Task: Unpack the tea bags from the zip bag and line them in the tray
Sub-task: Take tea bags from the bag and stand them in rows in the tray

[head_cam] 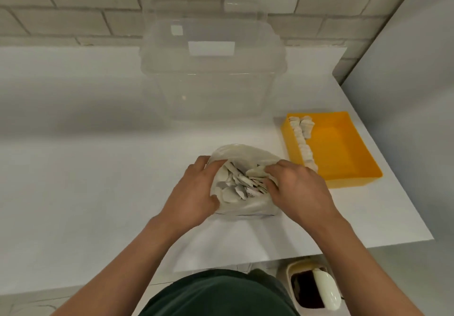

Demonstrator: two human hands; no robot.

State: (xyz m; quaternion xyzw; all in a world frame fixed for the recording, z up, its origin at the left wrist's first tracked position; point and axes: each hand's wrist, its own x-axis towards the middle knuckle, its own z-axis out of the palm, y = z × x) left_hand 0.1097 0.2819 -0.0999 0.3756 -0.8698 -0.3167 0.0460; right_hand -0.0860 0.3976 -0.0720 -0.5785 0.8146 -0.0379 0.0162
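Hands work at the mouth of a translucent white plastic zip bag [242, 154] standing on the white counter [86, 168], just left of the yellow plastic tray [344, 143]. The left hand [194, 192] grips the bag's left rim, fingers curled over the edge and thumb on the near side. The right hand [297, 188] reaches into the bag from the tray side, its fingers closed around a cluster of pale paper tea bags [242, 183] loose inside. Inside the tray, a row of tea bags [303, 141] stands along its left wall, with a short second row begun at the far end. Behind the tray's far-left corner sits a large clear plastic storage box [212, 70].
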